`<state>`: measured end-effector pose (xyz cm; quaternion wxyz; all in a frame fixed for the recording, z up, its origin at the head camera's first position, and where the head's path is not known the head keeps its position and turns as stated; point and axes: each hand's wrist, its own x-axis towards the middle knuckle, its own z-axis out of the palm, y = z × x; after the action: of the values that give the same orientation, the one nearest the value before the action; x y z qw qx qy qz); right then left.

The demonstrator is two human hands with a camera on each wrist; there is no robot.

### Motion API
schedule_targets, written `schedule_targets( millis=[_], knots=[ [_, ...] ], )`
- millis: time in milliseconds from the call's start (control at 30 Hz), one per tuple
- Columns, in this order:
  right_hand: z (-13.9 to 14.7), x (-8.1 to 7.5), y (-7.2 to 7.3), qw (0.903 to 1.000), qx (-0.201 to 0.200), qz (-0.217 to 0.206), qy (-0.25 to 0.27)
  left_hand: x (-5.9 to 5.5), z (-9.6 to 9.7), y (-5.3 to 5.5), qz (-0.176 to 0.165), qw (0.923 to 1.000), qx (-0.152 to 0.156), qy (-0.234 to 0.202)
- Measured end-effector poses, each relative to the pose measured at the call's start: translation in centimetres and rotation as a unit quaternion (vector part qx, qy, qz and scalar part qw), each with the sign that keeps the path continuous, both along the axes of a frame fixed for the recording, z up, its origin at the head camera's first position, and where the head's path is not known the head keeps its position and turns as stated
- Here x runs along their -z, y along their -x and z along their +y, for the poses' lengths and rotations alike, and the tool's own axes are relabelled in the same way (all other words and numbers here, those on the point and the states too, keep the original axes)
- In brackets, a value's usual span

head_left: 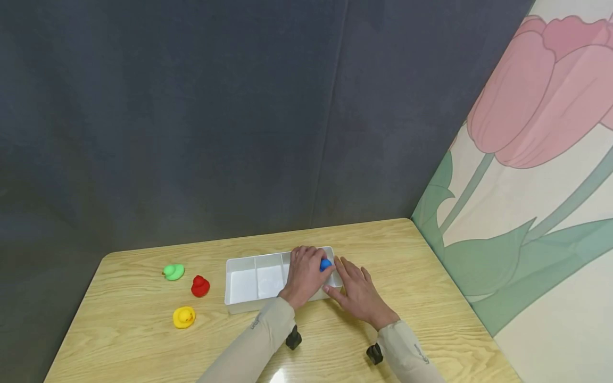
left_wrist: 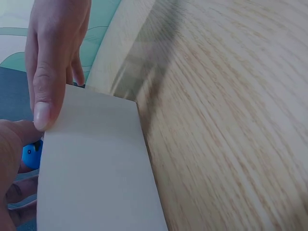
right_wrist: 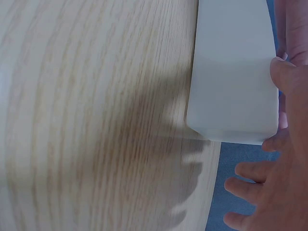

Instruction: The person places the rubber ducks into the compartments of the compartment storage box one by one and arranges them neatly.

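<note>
A white divided box [head_left: 241,307] lies on the table. Over its right end my left hand [head_left: 305,272] holds a small blue rubber duck [head_left: 325,264], which peeks out between thumb and fingers. In the left wrist view the blue duck [left_wrist: 32,155] shows one eye, just behind the box's near wall [left_wrist: 96,159]. My right hand [head_left: 356,290] rests at the box's right end, fingers spread and fairly straight. Its thumb [right_wrist: 281,72] lies at the near rim in the right wrist view. The left hand hides part of the compartments.
Left of the box sit a green duck [head_left: 173,272], a red duck [head_left: 200,286] and a yellow duck [head_left: 184,317]. A dark curtain [head_left: 215,122] hangs behind the wooden table [head_left: 119,330]; a tulip-patterned cloth [head_left: 536,213] stands along the right side.
</note>
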<state>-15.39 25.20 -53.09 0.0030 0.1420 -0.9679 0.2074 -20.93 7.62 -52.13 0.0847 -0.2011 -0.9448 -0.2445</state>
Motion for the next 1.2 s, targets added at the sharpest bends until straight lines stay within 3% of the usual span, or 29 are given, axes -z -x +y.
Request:
schedule_targets(
  millis=[200,633,933,1200],
  knots=[
    [-0.1,0.1,-0.1,0.9999,0.001,0.012,0.001,0.3,-0.1,0.0,0.006,0.9999,0.001,0.009],
    [0.0,0.1,0.1,1.0,0.003,-0.007,0.0,0.6,0.1,-0.1,0.01,0.9998,0.001,0.017],
    [0.1,0.1,0.1,1.0,0.0,0.003,-0.004,-0.5,-0.4,0.4,0.01,0.9998,0.014,0.004],
    [0.0,0.2,0.2,0.9999,0.004,0.008,-0.009,-1.1,-1.1,0.8,-0.006,0.999,0.033,0.031]
  ],
)
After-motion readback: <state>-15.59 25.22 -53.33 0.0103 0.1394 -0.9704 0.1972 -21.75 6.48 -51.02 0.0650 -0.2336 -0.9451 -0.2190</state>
